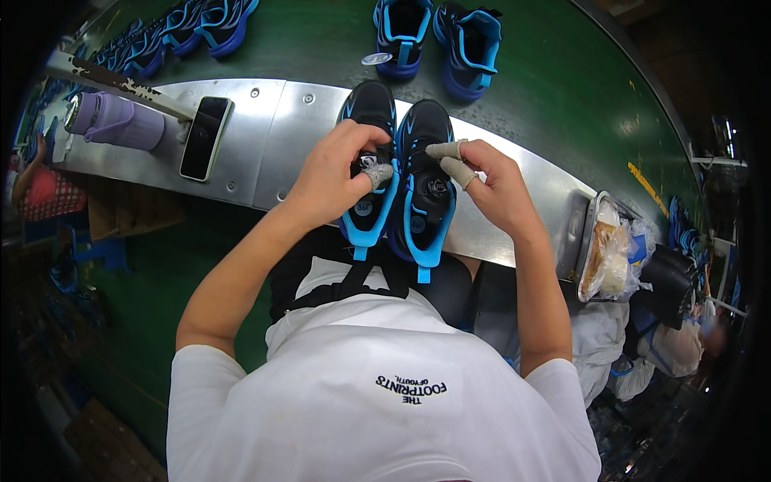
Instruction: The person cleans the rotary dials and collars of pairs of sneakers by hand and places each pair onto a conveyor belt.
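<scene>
Pair of black-and-blue shoes, side by side at the near metal edge of the worktop, heels toward the person. Left hand: at the left shoe's tongue, thumb and forefinger apart. Right hand: at the right shoe, covered fingers close; whether clamped, cannot tell. Leftward: phone, lilac bottle.

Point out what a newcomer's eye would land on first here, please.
First, two black-and-blue shoes in the middle, with the left hand and right hand at them, pale covers on some fingertips. Beyond them, another pair stands on the green table. At left, a purple bottle and a phone share the metal strip.
</scene>
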A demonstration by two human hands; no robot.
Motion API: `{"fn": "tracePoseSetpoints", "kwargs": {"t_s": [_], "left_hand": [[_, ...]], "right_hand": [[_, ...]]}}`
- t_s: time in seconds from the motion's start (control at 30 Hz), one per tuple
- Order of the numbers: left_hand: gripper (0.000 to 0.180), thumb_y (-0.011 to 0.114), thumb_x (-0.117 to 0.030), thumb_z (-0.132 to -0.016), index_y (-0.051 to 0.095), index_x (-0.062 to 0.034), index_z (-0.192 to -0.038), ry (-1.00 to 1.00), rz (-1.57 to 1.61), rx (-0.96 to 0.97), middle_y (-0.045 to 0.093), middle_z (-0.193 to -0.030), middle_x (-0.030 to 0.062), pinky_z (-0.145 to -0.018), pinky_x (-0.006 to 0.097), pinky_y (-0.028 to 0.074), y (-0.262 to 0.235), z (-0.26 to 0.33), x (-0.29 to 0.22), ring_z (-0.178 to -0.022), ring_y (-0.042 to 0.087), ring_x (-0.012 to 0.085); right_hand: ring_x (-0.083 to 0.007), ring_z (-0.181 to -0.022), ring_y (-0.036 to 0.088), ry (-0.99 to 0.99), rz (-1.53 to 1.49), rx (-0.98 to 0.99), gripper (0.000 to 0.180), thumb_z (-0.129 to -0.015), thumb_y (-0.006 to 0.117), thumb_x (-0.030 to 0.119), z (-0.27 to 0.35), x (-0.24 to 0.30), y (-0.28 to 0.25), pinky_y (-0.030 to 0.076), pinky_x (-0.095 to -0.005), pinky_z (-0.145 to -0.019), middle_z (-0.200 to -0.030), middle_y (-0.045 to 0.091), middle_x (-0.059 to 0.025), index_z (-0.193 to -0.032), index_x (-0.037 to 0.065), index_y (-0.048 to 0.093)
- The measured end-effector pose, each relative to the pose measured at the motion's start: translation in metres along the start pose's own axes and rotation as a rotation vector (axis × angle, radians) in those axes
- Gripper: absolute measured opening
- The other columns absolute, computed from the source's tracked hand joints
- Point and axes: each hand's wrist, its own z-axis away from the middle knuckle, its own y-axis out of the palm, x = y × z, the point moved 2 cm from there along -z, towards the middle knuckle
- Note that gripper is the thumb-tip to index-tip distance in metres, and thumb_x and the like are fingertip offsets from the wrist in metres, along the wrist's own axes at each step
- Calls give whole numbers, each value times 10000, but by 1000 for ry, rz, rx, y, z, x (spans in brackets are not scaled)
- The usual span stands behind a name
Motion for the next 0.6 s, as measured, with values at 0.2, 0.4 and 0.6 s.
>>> {"fn": "tracePoseSetpoints", "kwargs": {"t_s": [0.2, 0.4, 0.6], "left_hand": [[494, 723, -85, -766, 570, -61, -1235, 133, -4, 5, 570, -1043, 69, -846, 307, 446, -1, 6, -1, -918, 538, 204], [441, 676, -36, -762, 615, -66, -1197, -14, 29, -32, 613, -1009, 100, -909, 324, 445, -4, 8, -1, -1048, 557, 216], [373, 551, 43, -804, 630, -48, -1157, 216, -102, -33, 636, -1168, 117, -921, 321, 487, -17, 22, -8, -1047, 604, 209]], "right_hand": [[-180, -822, 607, -21, -14, -13, 202, -916, 649, 130, -6, -1, 3, 486, -298, -759, -949, 670, -97, -1097, 68, 714], [-194, -791, 597, -51, -23, 16, 219, -895, 651, 112, -12, 1, 12, 473, -303, -722, -925, 655, -105, -1102, 72, 711], [-208, -786, 589, -77, 26, 51, 208, -906, 633, 126, -34, 16, 16, 470, -312, -724, -902, 641, -101, -1092, 82, 714]]}}
